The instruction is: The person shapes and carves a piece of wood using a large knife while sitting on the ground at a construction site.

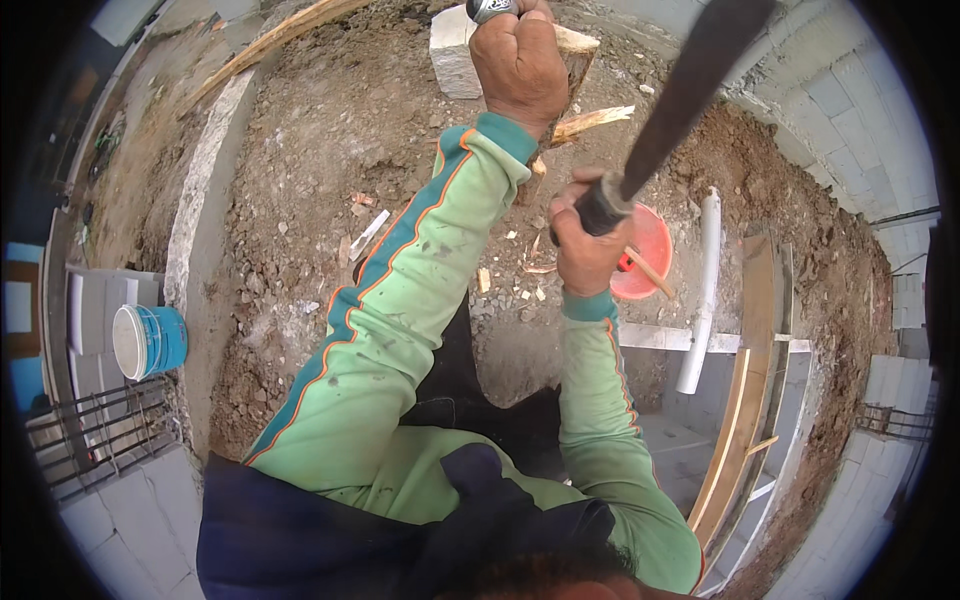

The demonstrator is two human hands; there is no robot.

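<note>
My right hand [592,240] grips the black handle of a machete [690,95], whose broad dark blade slants up to the right. At the top, my left hand [518,72] is closed, with a silver, round-ended thing [490,8] poking out beside its fingers; the rest of that thing is hidden or out of view. Just behind this hand stand a pale block [453,55] and a rough-cut piece of wood [577,62]. A split wood piece [592,123] lies near the wrist. Beside my right hand sits a red basin [652,240] with a wooden-handled tool [652,272] across it.
Wood chips are scattered on the dirt ground. A white pipe [702,300] and long boards [735,420] lie to the right, beside a block-walled pit. On the left are a concrete ledge [205,190], a blue bucket [165,340] and steel rebar [100,420]. Block walls [850,110] rise far right.
</note>
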